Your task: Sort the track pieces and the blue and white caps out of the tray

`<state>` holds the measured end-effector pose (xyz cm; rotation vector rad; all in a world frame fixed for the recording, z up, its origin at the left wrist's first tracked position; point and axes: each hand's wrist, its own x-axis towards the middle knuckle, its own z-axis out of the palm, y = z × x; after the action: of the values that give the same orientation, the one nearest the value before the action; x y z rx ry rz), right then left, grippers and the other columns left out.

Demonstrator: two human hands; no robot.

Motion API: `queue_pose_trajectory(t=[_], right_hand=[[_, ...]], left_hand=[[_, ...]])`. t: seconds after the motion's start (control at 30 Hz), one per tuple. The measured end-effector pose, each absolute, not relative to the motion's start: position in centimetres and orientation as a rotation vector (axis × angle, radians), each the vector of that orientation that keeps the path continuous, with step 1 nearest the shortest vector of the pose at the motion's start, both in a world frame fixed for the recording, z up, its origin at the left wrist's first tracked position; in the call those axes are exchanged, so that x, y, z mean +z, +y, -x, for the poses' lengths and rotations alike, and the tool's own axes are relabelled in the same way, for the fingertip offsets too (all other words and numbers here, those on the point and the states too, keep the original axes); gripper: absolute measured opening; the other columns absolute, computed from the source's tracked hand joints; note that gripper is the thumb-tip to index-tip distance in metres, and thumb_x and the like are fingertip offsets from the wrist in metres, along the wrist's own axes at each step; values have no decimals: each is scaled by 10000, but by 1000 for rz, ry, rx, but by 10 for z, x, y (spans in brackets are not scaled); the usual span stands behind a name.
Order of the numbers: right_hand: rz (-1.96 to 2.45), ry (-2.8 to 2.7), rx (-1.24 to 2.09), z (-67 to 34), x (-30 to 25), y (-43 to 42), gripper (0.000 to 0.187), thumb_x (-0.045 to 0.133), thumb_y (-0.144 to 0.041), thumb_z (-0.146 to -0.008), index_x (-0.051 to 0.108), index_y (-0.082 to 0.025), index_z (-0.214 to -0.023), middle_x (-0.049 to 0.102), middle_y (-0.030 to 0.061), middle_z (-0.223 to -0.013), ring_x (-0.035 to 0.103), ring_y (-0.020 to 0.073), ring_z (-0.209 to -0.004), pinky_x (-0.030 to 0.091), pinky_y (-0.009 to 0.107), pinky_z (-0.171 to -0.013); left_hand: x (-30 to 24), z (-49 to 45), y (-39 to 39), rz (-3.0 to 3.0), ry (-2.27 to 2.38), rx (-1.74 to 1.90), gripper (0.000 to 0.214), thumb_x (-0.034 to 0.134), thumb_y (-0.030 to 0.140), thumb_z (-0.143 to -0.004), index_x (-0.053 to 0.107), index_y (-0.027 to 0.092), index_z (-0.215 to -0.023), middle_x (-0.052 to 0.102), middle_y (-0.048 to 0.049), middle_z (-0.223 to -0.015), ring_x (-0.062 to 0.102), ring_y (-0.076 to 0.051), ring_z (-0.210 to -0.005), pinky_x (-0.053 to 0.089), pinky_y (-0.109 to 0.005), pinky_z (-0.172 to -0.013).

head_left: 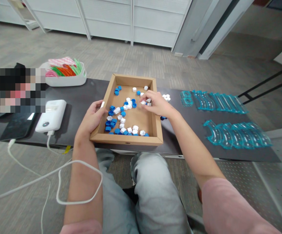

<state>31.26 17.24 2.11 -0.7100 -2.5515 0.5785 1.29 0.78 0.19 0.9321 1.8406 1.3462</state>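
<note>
Now, mid-frame, our left hand point(92, 117) clasps the box point(141, 140); most pieces point(123, 114) lie left of our right hand point(157, 102), grip unclear.

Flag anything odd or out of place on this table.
Some white pieces and blue pieces lie outside the cardboard box, on the table just right of it, while most sit inside; possibly deliberate.

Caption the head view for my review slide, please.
Left grip on the left rim of a cardboard tray, right grip reaching in among blue and white pieces.
</note>
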Motion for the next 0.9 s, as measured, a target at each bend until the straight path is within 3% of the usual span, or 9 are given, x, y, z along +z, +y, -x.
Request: queue_pose_trajectory(t=[0.1, 0.27, 0.5, 0.63, 0.9], right_hand=[[745, -2350, 610, -325, 20, 186, 238, 779, -448, -1055, 801, -263, -1203, 802, 96, -1202, 730, 296, -1088, 565, 445, -1019], [1033, -1990, 613, -369, 14, 225, 354, 730, -552, -1107, 775, -271, -1317, 814, 93, -1219, 779, 269, -1075, 636, 410, -942], [1546, -1911, 372, -428, -5, 256, 219, 716, -346, -1084, 836, -219, -1217, 878, 144, -1179, 819, 334, -1092, 652, 510, -1093], [1664, -2062, 288, -427, -8, 253, 212, 720, -212, -1053, 887, -204, -1183, 883, 184, -1286, 812, 365, -1243, 609, 521, -1210], [1730, -2111, 352, -417, -11, 247, 274, 696, -155, -1052, 898, -208, -1230, 906, 149, -1253, 833, 347, -1224, 627, 473, -1136]], left_hand=[[3, -14, 7, -927, 1846, 1337, 593, 782, 380, -677, 756, 241, -1253, 834, -67, -1201, 751, -304, -1153, 608, -396, -1014], [6, -15, 7, -921, 1850, 1325, 616, 782, 378, -670, 746, 227, -1266, 831, -64, -1212, 754, -301, -1165, 604, -403, -1066], [15, -18, 7, -903, 1882, 1294, 586, 770, 340, -668, 737, 219, -1241, 824, -59, -1208, 754, -308, -1208, 609, -402, -1086], [15, -19, 6, -900, 1869, 1299, 539, 773, 305, -726, 732, 218, -1257, 820, -53, -1208, 738, -299, -1191, 598, -403, -1065], [7, -13, 8, -899, 1853, 1314, 544, 784, 291, -735, 740, 201, -1270, 811, -60, -1225, 717, -274, -1156, 555, -405, -1087]])
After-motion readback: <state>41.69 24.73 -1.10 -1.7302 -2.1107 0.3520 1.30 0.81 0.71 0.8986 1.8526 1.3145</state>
